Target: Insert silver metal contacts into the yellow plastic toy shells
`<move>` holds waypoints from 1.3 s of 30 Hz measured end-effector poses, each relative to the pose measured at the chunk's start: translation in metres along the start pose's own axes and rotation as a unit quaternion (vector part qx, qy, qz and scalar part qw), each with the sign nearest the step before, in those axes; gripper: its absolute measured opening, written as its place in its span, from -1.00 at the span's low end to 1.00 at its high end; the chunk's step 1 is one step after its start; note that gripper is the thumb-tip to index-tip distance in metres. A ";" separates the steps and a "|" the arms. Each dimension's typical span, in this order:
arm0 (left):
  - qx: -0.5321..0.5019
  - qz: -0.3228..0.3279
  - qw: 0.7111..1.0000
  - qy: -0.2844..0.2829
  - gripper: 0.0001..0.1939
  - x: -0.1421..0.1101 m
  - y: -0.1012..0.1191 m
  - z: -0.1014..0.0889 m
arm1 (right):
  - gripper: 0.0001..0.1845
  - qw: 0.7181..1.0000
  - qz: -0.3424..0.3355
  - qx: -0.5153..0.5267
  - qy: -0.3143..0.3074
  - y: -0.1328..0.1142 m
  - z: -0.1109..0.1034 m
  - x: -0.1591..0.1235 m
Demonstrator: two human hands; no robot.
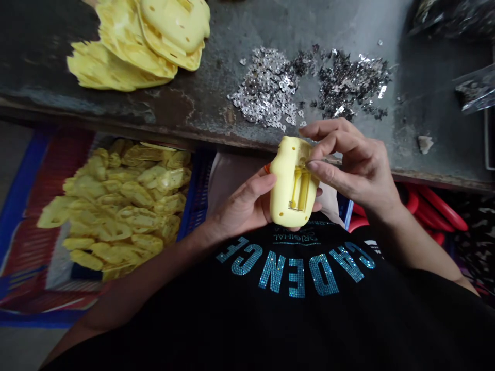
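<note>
Writing: teal rhinestone letters spelling CADENCE across the black T-shirt (297, 309), upside down in this view; a smaller line above them looks like ORIGINAL, though it is too small to be sure.
Left hand (242, 206): curled and grasping from below; left thumb (258, 184) lies against the casing's side.
Right hand (350, 167): clasping the upper end, fingers bent, not released; right thumb (328, 175) presses near the slot, right forefinger (320, 129) arches over the top edge.
Casing: yellow plastic casing (293, 183), matte and rounded, held between both hands just off the bench edge; a narrow rectangular recess (300, 189) runs down its face; an orange bit (266, 168) peeks out behind it.
Bench: worn, scarred steel bench top (232, 31) — bearing stacked yellow plastic shells (135, 44), a heap of silvery metal flakes (266, 87) and a darker heap (351, 82).
Below: blue plastic crate (197, 190) holding loose yellow pieces (116, 206); red plastic loops (436, 208) to the right.
</note>
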State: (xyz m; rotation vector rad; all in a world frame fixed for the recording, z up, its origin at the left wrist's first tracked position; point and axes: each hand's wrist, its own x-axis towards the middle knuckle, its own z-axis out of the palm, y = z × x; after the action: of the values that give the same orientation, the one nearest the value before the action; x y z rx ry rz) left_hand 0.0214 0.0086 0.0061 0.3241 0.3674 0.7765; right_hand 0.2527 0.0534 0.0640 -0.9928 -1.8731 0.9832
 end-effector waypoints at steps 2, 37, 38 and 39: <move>0.005 0.008 1.000 0.003 -0.24 0.000 -0.002 -0.001 | -0.78 1.000 -0.004 0.000 -0.001 0.001 0.002 0.002; 0.056 -0.049 0.997 -0.021 -0.19 -0.003 -0.003 0.001 | -0.70 0.949 -0.163 -0.269 0.033 0.015 0.008 -0.029; 0.055 -0.052 0.997 -0.022 -0.20 -0.003 -0.004 0.001 | -0.69 0.948 -0.164 -0.271 0.035 0.015 0.008 -0.030; 0.053 -0.052 0.997 -0.022 -0.20 -0.003 -0.004 0.000 | -0.68 0.946 -0.165 -0.279 0.035 0.016 0.008 -0.031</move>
State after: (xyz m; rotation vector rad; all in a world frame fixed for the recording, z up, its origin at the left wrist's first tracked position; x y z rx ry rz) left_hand 0.0218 0.0033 0.0050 0.4169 0.3825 0.6480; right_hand 0.2621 0.0305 0.0383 -0.9605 -2.2155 0.2132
